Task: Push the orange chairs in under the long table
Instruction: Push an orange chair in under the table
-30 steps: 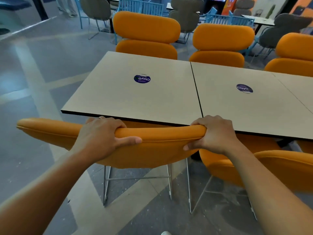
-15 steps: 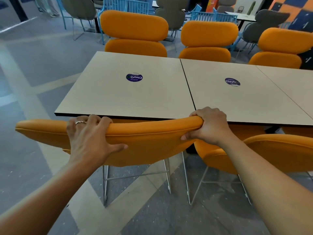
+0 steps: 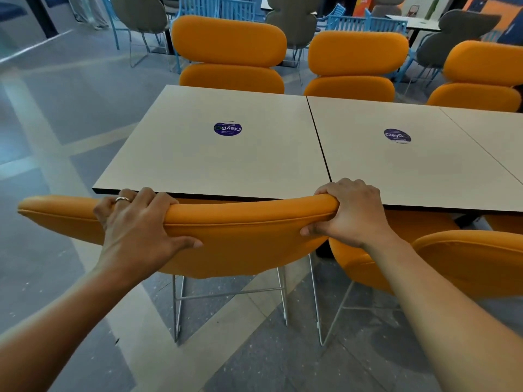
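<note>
An orange chair (image 3: 243, 239) on thin metal legs stands at the near edge of the long beige table (image 3: 254, 162), its backrest top level with the tabletop edge. My left hand (image 3: 135, 224) grips the backrest top left of its middle, a ring on one finger. My right hand (image 3: 351, 213) grips the backrest's right end. A second orange chair (image 3: 467, 258) stands to the right on the same side, its seat partly under the table. Three orange chairs (image 3: 229, 55) line the far side.
The table is made of square tops joined side by side, each with a round purple sticker (image 3: 227, 128). Grey chairs (image 3: 141, 12) and blue metal chairs (image 3: 365, 24) with other tables fill the background. Bare grey tiled floor (image 3: 56, 108) lies to the left.
My left hand has shifted its grip, thumb now lower on the backrest's rear. The chair's backrest has drawn closer to the table edge. My view has tilted slightly.
</note>
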